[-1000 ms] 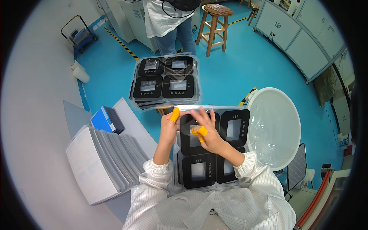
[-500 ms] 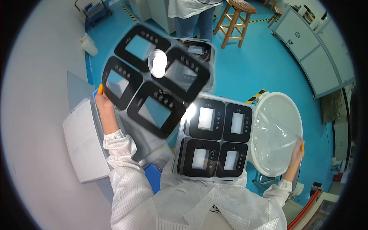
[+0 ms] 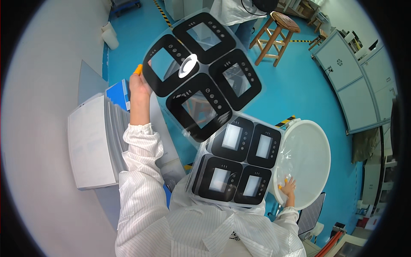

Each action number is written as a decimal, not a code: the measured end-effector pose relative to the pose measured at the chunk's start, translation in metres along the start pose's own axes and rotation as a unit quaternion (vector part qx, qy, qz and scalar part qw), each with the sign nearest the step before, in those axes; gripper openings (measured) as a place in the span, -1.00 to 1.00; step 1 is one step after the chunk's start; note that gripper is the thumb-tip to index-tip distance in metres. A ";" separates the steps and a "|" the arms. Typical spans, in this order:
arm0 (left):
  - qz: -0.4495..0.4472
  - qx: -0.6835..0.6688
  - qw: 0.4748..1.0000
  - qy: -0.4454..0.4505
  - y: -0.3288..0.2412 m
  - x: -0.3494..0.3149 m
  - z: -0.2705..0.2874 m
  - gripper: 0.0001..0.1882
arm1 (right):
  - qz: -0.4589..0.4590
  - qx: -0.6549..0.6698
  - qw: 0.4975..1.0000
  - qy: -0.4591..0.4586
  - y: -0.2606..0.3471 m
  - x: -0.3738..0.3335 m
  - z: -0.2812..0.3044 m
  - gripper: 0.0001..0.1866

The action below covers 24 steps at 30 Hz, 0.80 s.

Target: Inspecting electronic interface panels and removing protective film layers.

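My left hand (image 3: 139,85), with an orange finger cover, grips the left edge of a clear sheet (image 3: 208,69) bearing black panel overlays with square windows. The sheet is raised and tilted in front of me, and a bright round reflection lies on it. Close to my body is a stack of similar black-panelled sheets (image 3: 257,160). My right hand (image 3: 289,187) has its fingers spread at the near side of a white round bin (image 3: 320,145), orange covers on its fingers. Shiny clear film (image 3: 283,165) shows in the bin beside that hand.
A thick stack of white sheets (image 3: 92,145) and a blue box (image 3: 117,95) stand at the left by the wall. Ahead are a wooden stool (image 3: 278,36) and a person (image 3: 233,15). Grey cabinets (image 3: 355,81) line the right.
The held sheet has moved up and right with my left hand. My right hand has gone from stretching film at the bin's right rim to its near left side, with fingers spread.
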<state>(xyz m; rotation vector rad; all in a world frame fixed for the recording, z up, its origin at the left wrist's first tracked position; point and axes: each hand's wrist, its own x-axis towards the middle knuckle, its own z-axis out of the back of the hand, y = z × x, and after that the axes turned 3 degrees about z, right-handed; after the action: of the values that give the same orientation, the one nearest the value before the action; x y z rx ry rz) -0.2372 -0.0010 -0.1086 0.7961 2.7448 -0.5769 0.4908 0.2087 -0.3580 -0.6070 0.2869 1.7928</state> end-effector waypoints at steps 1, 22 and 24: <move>0.009 -0.007 1.000 0.003 0.002 0.000 -0.001 -0.63 | -0.042 0.021 0.996 0.071 -0.014 0.006 -0.016 0.04; 0.094 -0.137 0.986 0.021 0.076 0.061 0.054 -0.63 | 0.001 0.477 0.814 -0.331 0.012 -0.002 0.120 -0.70; 0.106 -0.160 0.981 0.029 0.091 0.066 0.059 -0.62 | 0.079 0.489 0.810 -0.315 0.042 -0.021 0.133 -0.71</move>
<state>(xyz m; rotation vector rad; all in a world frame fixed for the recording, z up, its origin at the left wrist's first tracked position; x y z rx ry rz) -0.2355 0.0743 -0.2107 1.0153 2.6566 -0.0682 0.4215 0.2435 -0.2399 0.7567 0.7340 1.6127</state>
